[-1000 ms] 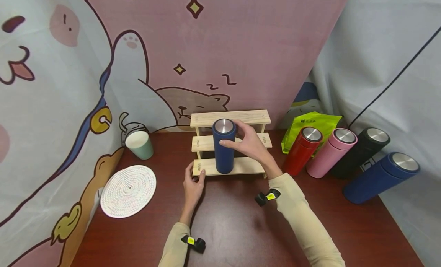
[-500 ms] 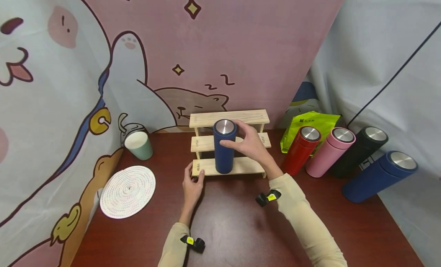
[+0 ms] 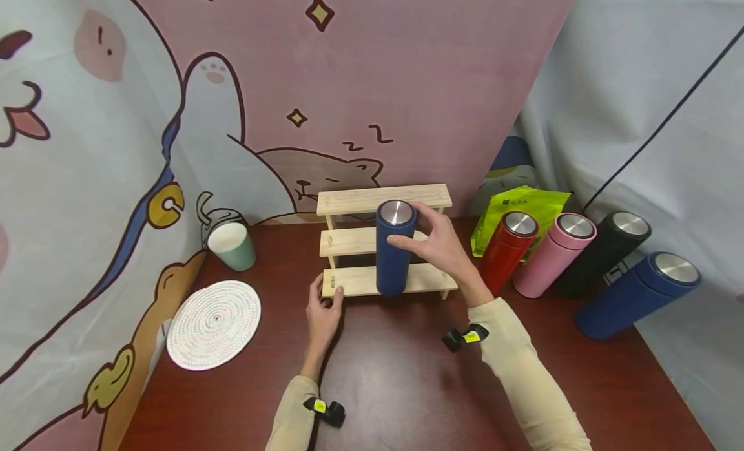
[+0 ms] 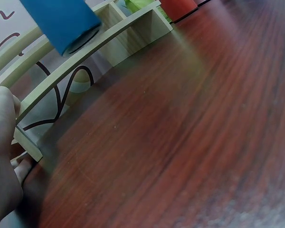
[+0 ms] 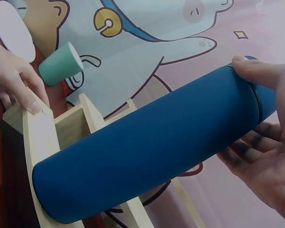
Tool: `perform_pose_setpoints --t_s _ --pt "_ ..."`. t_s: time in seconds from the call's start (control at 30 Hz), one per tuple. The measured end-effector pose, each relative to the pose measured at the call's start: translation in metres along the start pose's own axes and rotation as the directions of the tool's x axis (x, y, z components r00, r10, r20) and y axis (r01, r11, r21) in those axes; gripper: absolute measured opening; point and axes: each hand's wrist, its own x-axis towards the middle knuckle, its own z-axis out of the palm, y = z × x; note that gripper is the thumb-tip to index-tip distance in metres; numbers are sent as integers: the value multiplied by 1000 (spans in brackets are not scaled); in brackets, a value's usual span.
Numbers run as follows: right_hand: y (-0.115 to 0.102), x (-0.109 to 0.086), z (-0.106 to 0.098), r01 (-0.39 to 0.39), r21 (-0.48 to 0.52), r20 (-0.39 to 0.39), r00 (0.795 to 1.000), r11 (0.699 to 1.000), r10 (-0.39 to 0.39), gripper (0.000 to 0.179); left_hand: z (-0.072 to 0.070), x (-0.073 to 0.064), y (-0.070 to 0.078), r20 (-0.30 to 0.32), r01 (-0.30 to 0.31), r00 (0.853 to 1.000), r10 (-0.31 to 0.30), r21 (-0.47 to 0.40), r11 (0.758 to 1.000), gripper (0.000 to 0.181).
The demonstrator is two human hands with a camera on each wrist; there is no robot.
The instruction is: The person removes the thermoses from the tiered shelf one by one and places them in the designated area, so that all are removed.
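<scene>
My right hand (image 3: 440, 245) grips a dark blue thermos bottle (image 3: 392, 260) near its steel-topped lid, thumb in front and fingers behind. The bottle is upright at the lowest step of a three-tier wooden display stand (image 3: 354, 282). In the left wrist view the bottle's base (image 4: 83, 40) shows at that step's front edge; whether it touches the wood I cannot tell. My left hand (image 3: 323, 316) holds the left end of the lowest step, its thumb on top. The right wrist view shows the bottle (image 5: 147, 142) slanting across, in front of the stand (image 5: 42, 137).
On the right stand a red bottle (image 3: 507, 254), a pink bottle (image 3: 552, 257), a black bottle (image 3: 599, 257) and another blue bottle (image 3: 633, 299). A lime-green bag (image 3: 537, 205) is behind them. A green cup (image 3: 234, 247) and a round white woven mat (image 3: 215, 325) lie left.
Over the last half second my right hand has moved the blue bottle to the right along the lowest step. My left hand keeps its hold on the stand.
</scene>
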Motion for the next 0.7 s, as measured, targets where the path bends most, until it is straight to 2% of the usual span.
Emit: perform_pose_setpoints --t_s 0.27,0.47,0.7 --pt "-1 -10 -13 6 -7 -25 1000 1000 -7 66 4 2 0 -10 7 1000 -6 16 1000 57" --pt "1 -21 -24 -35 -24 -44 998 999 34 67 0 0 -1 2 4 1000 -4 4 1000 58" --pt "0 -36 -40 -45 -47 -58 997 998 43 64 -2 0 -1 21 4 1000 -4 8 1000 56"
